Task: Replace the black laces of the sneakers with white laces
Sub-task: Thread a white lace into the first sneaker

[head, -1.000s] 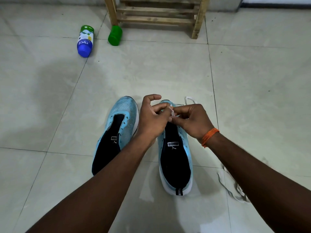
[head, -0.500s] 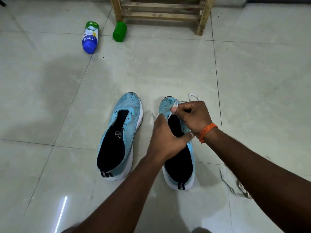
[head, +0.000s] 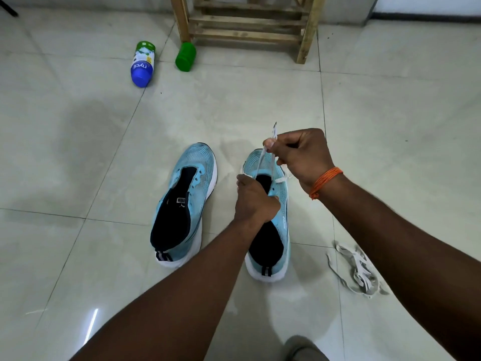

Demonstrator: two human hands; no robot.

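Fingers point(head: 272, 145) of right hand point(head: 304, 155) pinched on white lace point(head: 261, 162), left hand point(head: 256, 201) gripping sneaker point(head: 282, 217), fingertips hidden inside

Left blue sneaker point(head: 200, 162) laceless, right sneaker point(head: 282, 204) with taut white lace point(head: 261, 161)

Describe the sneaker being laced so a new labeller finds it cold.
From the wooden rack at the far wall, come down the tiled floor to two light-blue sneakers side by side. Take the right sneaker, under both hands: the left hand holds its upper and the right hand pinches a white lace running up from it. The left sneaker has bare eyelets.
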